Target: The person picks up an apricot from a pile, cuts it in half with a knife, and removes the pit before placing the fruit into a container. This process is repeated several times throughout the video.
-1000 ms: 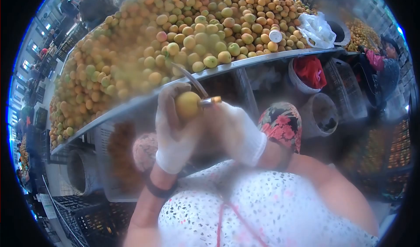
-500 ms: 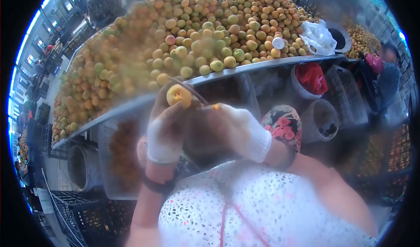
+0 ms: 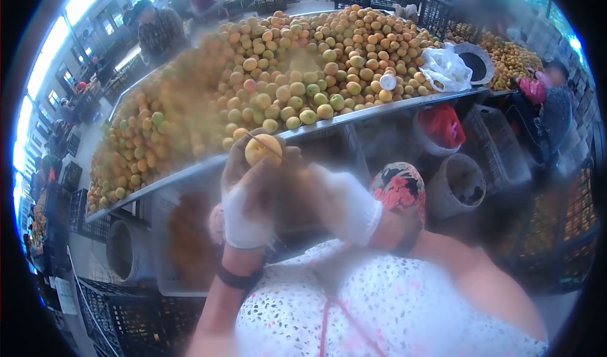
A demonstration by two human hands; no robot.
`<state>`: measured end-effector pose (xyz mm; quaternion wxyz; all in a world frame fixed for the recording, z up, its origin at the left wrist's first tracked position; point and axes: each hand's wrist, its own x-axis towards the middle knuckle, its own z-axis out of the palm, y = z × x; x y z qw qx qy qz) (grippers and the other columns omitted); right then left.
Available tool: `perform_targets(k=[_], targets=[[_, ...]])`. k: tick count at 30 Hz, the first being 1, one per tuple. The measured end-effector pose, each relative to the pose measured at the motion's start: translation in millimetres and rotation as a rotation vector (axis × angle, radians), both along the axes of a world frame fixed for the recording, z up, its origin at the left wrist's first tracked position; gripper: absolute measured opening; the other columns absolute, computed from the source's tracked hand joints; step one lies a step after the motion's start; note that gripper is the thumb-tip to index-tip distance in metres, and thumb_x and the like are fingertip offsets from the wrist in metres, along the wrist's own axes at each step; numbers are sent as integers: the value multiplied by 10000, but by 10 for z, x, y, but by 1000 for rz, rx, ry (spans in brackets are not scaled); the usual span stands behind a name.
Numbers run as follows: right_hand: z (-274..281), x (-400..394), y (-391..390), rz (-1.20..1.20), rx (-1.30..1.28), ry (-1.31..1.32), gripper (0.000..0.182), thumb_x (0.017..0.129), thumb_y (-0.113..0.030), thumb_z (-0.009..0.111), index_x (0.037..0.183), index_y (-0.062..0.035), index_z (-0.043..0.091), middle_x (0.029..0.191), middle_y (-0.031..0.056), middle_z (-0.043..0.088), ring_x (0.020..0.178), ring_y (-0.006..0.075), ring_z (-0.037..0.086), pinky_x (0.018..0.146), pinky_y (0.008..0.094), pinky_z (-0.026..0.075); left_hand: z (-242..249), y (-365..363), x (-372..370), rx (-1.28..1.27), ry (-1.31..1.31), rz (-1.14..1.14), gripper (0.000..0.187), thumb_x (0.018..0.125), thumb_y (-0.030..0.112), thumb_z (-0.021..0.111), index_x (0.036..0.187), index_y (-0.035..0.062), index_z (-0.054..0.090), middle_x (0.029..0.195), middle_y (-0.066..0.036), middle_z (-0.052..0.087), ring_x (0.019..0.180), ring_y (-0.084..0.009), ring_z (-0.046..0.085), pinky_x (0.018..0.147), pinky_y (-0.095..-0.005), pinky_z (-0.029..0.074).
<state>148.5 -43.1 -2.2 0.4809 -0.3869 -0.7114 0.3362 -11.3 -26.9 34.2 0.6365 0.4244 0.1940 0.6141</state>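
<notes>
A yellow-orange apricot [image 3: 263, 150] sits in my gloved left hand [image 3: 248, 196], whose fingers are closed round it. My right hand [image 3: 341, 202], in a white glove with a darkly stained front, is closed just right of the fruit. It grips a thin, dark, stick-like tool [image 3: 258, 140] that lies across the upper face of the apricot. Blur hides the right fingertips and the tool's handle end. Beyond both hands, a large heap of apricots [image 3: 297, 91] covers a metal-edged table [image 3: 329, 127].
Below the table stand a pale crate [image 3: 159, 275] with orange contents, a grey bucket [image 3: 120, 249], a white bucket [image 3: 465, 210] and another holding a red bag [image 3: 441, 126]. A plastic bag [image 3: 446, 67] lies on the heap. Other people [image 3: 158, 31] are at left and right.
The tool has come down across the apricot, and my right hand has moved closer to my left. The apricot's face is turned differently. The view has tilted up slightly.
</notes>
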Motion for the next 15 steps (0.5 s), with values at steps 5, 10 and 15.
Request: perform_targets(k=[5,10,15], targets=[[-555,-80,215,1,3,215,271,992,-268,543,1064,-7,559,757,235,653,730,430,652,599,491,501,53,-72,155,-59,-4,-54,470,998,407,560,1241,5,534,1109,-151,648,1084,-284,643,944,-402,520],[-64,144,-40,-194,199,-344,322,968,-273,557,1093,22,528,712,229,646,671,421,644,565,505,488,-9,-59,310,-265,-167,-228,545,982,544,524,1190,41,560,1029,-145,648,920,-241,635,822,-378,518],[16,203,-131,-263,184,-432,294,949,-265,577,1042,9,527,669,219,631,655,413,647,564,507,493,-4,-9,389,-211,-100,4,560,994,557,490,1196,39,558,974,-127,638,861,-231,618,799,-369,499]])
